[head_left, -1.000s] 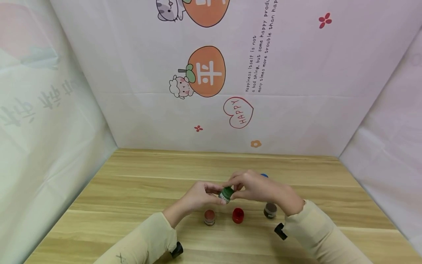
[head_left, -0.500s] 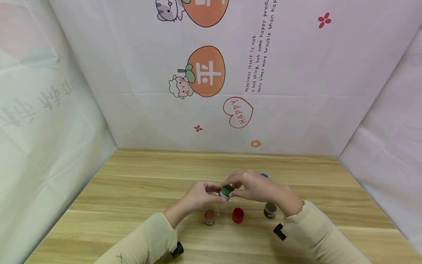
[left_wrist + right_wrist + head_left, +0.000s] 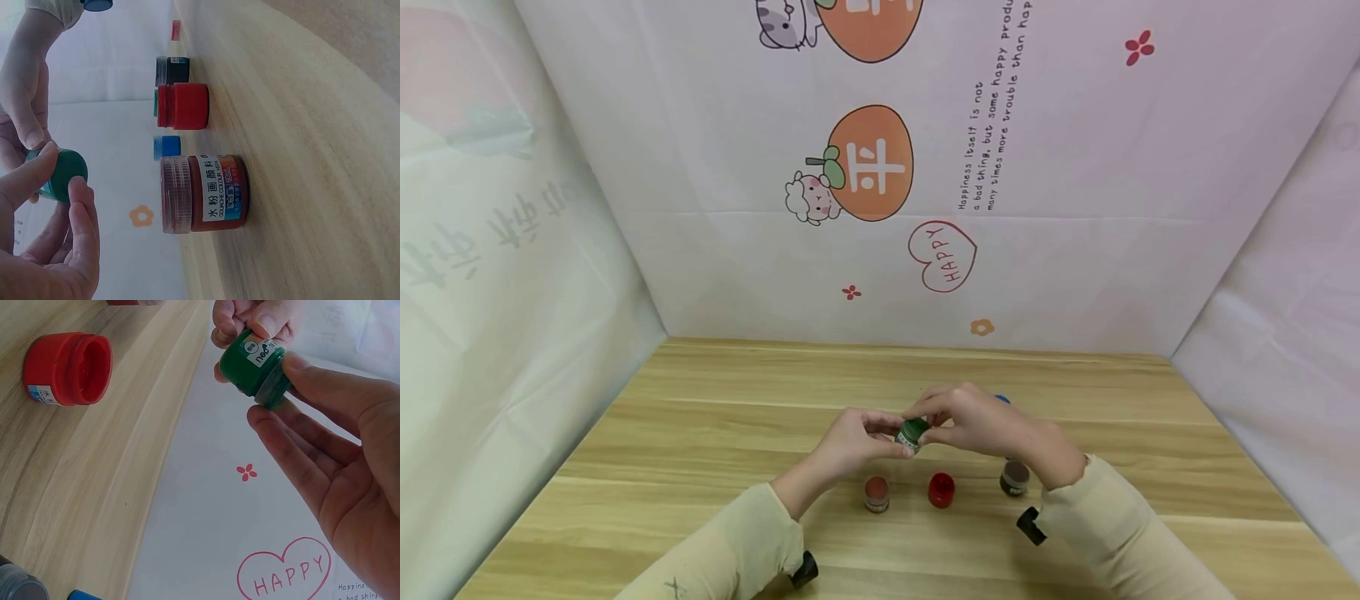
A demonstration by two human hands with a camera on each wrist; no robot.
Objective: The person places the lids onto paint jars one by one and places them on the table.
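Observation:
Above the middle of the table, both hands hold one small green paint jar (image 3: 912, 434). My left hand (image 3: 852, 443) grips the jar's body between thumb and fingers, as the left wrist view shows. From the other side my right hand (image 3: 976, 422) pinches the jar's clear ridged lid (image 3: 273, 385) with its thumb and fingertips. The jar is tilted, its lid toward the right hand. Below the hands stand a reddish-brown gouache jar (image 3: 219, 194) with a clear lid and a red jar (image 3: 53, 369) whose mouth is uncovered, showing red paint.
A dark-coloured jar (image 3: 1015, 479) stands under the right forearm. Farther back is a blue jar (image 3: 167, 146), partly hidden by the right hand in the head view. White printed sheets (image 3: 1060, 267) wall the wooden table (image 3: 737, 392) at the back and sides.
Both hands have shifted very slightly left and away with the green jar between them. The right fingers have moved a little about its lid. The other jars stay where they were.

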